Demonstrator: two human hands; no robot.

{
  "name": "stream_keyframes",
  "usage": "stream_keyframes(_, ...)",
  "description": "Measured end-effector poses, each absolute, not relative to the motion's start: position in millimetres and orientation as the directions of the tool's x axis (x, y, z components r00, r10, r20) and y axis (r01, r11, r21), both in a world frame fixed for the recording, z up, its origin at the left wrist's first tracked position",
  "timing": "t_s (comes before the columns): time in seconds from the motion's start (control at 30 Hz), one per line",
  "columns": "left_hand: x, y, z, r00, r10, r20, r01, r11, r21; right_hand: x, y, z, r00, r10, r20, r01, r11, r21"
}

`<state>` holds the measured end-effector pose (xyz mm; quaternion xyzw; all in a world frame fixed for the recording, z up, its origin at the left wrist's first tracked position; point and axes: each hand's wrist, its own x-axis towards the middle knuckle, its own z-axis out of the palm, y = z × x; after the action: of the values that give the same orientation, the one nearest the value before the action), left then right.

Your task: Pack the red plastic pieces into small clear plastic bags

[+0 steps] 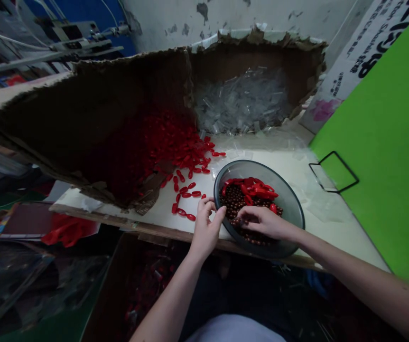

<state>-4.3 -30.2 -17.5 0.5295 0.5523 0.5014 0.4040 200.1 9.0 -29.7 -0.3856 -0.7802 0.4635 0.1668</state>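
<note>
A grey see-through bowl stands near the front edge of the table. Inside lie many round brown beads, with a heap of red oval pieces on top toward the far side. My left hand is at the bowl's left rim, its fingers curled and thumb tip against the rim. My right hand reaches into the bowl from the right. Its thumb and fingers are drawn together among the brown beads, and the fingertips are partly hidden there.
Behind the bowl, a torn cardboard box holds red pieces at left and clear plastic pieces at right. Loose red pieces lie on the white table. A green panel with a black wire loop stands right.
</note>
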Motion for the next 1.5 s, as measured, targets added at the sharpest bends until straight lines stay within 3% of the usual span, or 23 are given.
stream_keyframes(0.1, -15.9, -30.6, -31.8, -0.102, 0.994, 0.049, 0.184, -0.029, 0.982, 199.8, 9.5, -26.8, -0.606, 0.787, -0.118, 0.256, 0.053, -0.965)
stream_keyframes(0.2, -29.7, -30.7, -45.6, -0.102, 0.995, 0.010, 0.217, 0.013, 0.976, 196.7, 9.7, -18.9, -0.572, 0.811, -0.122, 0.115, -0.068, -0.991)
stream_keyframes(0.37, -45.2, -27.9, -45.5, -0.096, 0.995, 0.035, 0.443, 0.011, 0.896, 193.4, 13.1, -10.4, -0.500, 0.864, -0.064, -0.015, -0.083, -0.996)
stream_keyframes(0.5, -36.5, -26.1, -20.0, -0.257, 0.937, 0.235, 0.567, -0.050, 0.822, 194.1, 14.8, -4.3, -0.414, 0.910, -0.004, -0.038, -0.022, -0.999)
stream_keyframes(0.57, -24.4, -25.4, -5.8, -0.145, 0.954, 0.263, 0.436, -0.178, 0.882, 192.8, 13.9, 1.5, -0.397, 0.917, 0.031, -0.035, 0.019, -0.999)
stream_keyframes(0.63, -9.9, -23.5, 4.5, 0.048, 0.977, 0.207, 0.167, -0.213, 0.963, 190.1, 12.4, 8.1, -0.377, 0.923, 0.074, -0.051, 0.059, -0.997)
stream_keyframes(0.73, 10.0, -18.1, 10.6, 0.236, 0.969, 0.072, -0.219, -0.019, 0.976, 185.7, 10.1, 15.4, -0.324, 0.940, 0.110, -0.081, 0.089, -0.993)
stream_keyframes(0.87, 23.0, -11.9, 9.7, 0.251, 0.964, -0.083, -0.459, 0.194, 0.867, 184.9, 7.1, 17.9, -0.294, 0.951, 0.093, -0.062, 0.078, -0.995)
stream_keyframes(1.0, 24.7, -12.7, 10.1, 0.287, 0.948, -0.139, -0.547, 0.282, 0.788, 189.6, 4.1, 18.2, -0.301, 0.949, 0.095, -0.028, 0.090, -0.996)
stream_keyframes(1.5, 24.4, -12.2, 6.8, 0.311, 0.934, -0.174, -0.619, 0.338, 0.709, 200.2, -0.6, 23.3, -0.306, 0.947, 0.097, 0.029, 0.112, -0.993)
